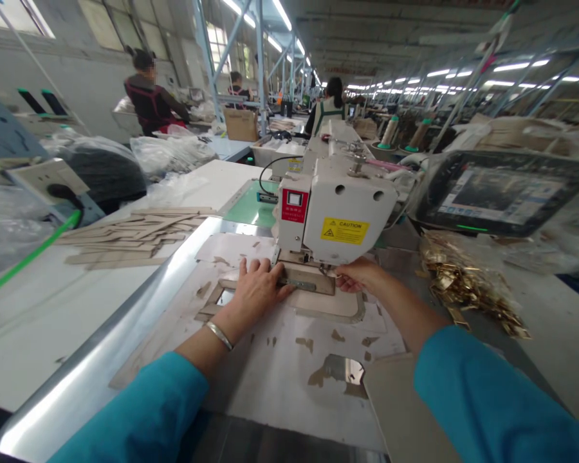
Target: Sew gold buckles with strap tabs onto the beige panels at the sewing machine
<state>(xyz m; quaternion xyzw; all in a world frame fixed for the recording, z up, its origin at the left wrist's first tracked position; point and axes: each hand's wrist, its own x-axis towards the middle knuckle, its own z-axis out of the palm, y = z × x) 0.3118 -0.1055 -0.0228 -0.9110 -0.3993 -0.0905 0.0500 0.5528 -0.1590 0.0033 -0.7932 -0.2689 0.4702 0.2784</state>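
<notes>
White sewing-machine head (347, 212) at 12 o'clock; glinting gold pieces (463, 276) at 3; left grip (251, 283) splayed against flat beige strip (325, 284); right grip (359, 275) curled, hold unclear.

Strips (139, 233) lie left of the sewing machine (350, 206), the screen (502, 194) right.

You are looking at a flat taupe strip (325, 283) lying roughly parallel to the near edge of the table (101, 354), well in from it. A narrow grey bar (302, 285) is resting on it; a round-cornered greyish frame (359, 310) is showing on its nearer side.
</notes>
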